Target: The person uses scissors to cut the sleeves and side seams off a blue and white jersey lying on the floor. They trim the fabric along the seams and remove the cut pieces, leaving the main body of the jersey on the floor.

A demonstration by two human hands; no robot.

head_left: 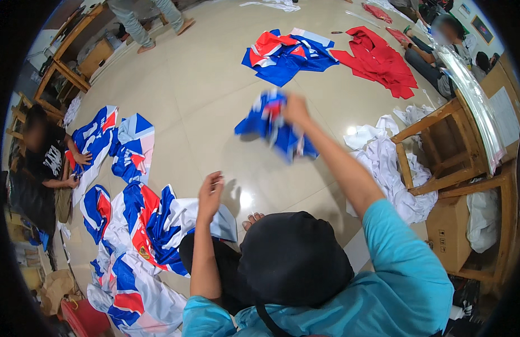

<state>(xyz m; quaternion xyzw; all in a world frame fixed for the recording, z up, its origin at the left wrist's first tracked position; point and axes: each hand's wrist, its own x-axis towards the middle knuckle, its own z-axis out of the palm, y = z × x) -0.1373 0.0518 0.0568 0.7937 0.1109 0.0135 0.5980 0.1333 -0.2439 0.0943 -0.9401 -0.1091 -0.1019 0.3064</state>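
Note:
My right hand [296,110] is stretched forward above the tiled floor, closed on a bunched blue, red and white jersey [266,124]. Motion smears the hanging cloth, so its folds are hard to read. Nearer to me, my left hand [210,195] is raised with its fingers curled together. A small pale thing shows at its fingertips, too small to name. Beside that hand, to the left, lies a spread heap of blue, red and white jerseys [137,216]. Farther ahead is another blue, red and white pile [296,56], with red garments [378,63] at its right.
White cloth [390,168] lies heaped at the right, against a wooden stool [439,149] and a cardboard box [448,233]. A seated person [49,160] handles a jersey [94,143] at the left. Another person [439,56] sits far right; someone's legs [139,22] stand far left.

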